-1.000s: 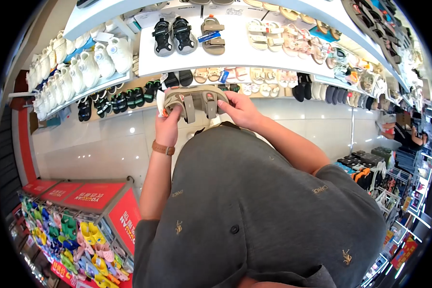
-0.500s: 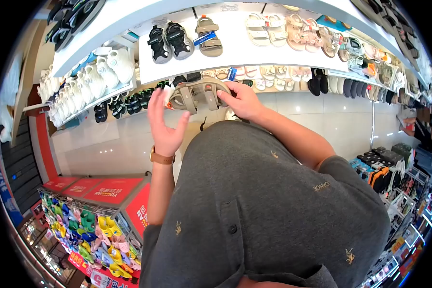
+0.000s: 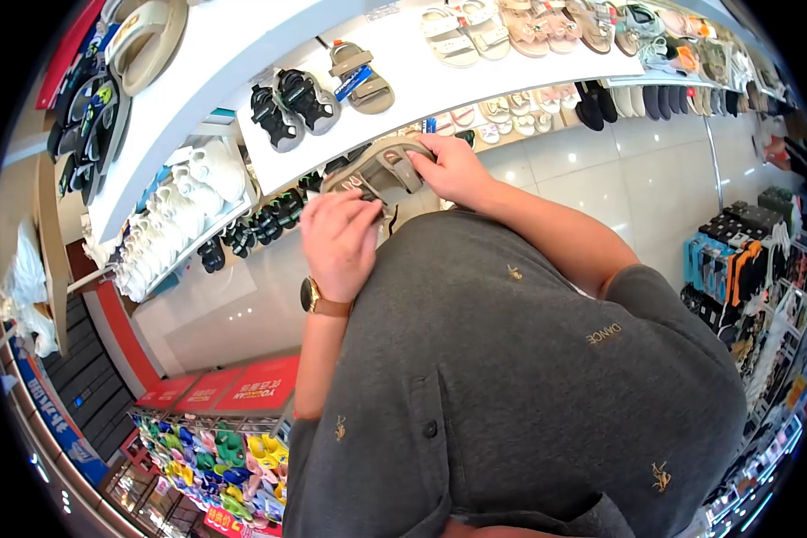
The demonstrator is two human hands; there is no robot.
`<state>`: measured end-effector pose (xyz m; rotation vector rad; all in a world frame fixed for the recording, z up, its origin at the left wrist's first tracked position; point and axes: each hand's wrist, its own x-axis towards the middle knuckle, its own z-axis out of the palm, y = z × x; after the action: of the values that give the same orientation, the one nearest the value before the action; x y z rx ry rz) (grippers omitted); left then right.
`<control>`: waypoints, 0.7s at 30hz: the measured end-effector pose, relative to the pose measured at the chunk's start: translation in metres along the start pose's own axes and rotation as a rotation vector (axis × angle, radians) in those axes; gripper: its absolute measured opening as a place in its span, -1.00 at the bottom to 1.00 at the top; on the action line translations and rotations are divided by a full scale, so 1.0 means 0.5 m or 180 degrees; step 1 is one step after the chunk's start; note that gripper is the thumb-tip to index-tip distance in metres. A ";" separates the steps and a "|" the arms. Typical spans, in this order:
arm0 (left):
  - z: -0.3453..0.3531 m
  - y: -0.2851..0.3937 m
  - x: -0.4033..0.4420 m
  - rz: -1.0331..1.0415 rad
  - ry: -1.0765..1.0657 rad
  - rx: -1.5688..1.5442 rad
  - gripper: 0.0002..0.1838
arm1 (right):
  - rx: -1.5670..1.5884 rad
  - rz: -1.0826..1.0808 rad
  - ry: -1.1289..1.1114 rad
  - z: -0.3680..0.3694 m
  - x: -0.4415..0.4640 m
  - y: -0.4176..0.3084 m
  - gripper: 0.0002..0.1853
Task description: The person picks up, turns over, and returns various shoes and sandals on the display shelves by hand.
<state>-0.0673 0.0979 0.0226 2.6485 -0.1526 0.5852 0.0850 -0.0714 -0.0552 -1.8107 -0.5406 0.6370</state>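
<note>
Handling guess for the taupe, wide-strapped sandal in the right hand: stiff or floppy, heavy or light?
The taupe, wide-strapped sandal probably has a fairly stiff sole: it shows no obvious sag with the right hand gripping one end. Its straps likely flex, being flat bands. It's probably light for its size, given the open gaps between them.

Right fingers (image 3: 436,145) hold a taupe sandal (image 3: 373,165) — left fingers (image 3: 332,208) against it.
</note>
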 end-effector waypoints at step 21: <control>0.017 -0.059 0.029 -0.1287 0.0284 -0.0446 -0.63 | 0.0296 -0.0052 -0.0252 0.011 0.003 -0.001 -0.73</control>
<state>-0.0453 0.1208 0.0104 2.4150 0.3480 0.5309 0.0826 -0.0665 -0.0562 -1.6981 -0.5692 0.7137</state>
